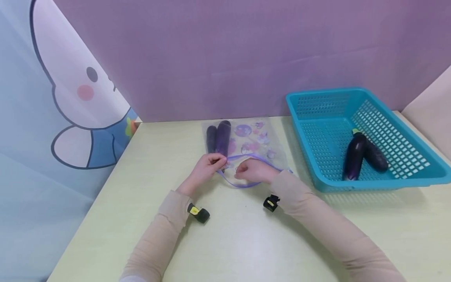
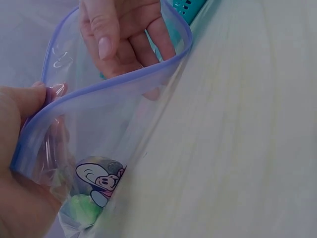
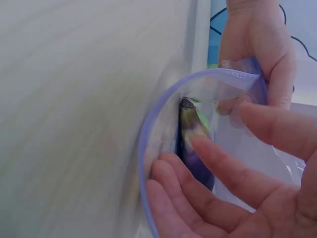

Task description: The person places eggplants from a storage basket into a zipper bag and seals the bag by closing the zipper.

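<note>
The left hand (image 1: 208,166) is pinching the left end of the purple rim of a clear bag (image 1: 262,133) between thumb and fingers. The right hand (image 1: 257,171) is reaching into the bag's mouth, its fingers loosely spread and holding nothing. The bag is lying by the back edge of the bench (image 1: 225,239), its mouth facing the front edge, and 2 eggplants (image 1: 223,137) are lying side by side along its left side. Towards the bench's back right corner, a teal basket (image 1: 405,183) is holding 2 more eggplants (image 1: 354,156), which are touching.
</note>
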Demonstrator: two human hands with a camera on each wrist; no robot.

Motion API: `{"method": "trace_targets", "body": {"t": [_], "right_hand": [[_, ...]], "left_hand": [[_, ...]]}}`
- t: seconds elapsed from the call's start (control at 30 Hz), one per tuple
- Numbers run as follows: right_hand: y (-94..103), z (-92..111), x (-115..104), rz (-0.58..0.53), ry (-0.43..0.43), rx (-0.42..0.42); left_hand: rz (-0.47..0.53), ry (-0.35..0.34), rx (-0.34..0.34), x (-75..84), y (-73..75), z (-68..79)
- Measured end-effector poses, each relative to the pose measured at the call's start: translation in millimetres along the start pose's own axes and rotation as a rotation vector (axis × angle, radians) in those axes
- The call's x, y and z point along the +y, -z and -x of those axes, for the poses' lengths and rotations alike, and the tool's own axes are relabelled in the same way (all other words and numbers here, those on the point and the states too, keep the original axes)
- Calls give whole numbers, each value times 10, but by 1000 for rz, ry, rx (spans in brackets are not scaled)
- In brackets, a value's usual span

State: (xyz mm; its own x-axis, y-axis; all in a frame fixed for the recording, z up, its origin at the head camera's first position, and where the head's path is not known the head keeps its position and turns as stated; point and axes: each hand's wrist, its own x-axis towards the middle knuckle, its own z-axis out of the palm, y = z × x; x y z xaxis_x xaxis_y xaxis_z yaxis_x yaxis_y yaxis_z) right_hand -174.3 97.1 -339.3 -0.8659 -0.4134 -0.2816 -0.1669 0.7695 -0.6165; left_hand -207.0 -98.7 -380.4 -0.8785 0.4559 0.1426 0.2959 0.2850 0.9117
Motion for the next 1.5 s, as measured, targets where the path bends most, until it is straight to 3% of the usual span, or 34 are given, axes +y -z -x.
{"method": "trace_targets", "body": {"t": [0.5,0.73,1.0,1.2,1.5], "right_hand": [[61,290,159,-48,171,-34],[110,378,115,2,204,-71],[163,517,35,-12,226,18],[195,572,-38,-20,175,112],[253,648,-54,-31,179,138]], "left_hand": [[-50,-8,4,16,9,-14],[-42,-11,22,15,15,3],[-22,-4,-9,7,12,19],[-14,4,-1,26,12,40],[-19,4,-3,22,4,18]]}}
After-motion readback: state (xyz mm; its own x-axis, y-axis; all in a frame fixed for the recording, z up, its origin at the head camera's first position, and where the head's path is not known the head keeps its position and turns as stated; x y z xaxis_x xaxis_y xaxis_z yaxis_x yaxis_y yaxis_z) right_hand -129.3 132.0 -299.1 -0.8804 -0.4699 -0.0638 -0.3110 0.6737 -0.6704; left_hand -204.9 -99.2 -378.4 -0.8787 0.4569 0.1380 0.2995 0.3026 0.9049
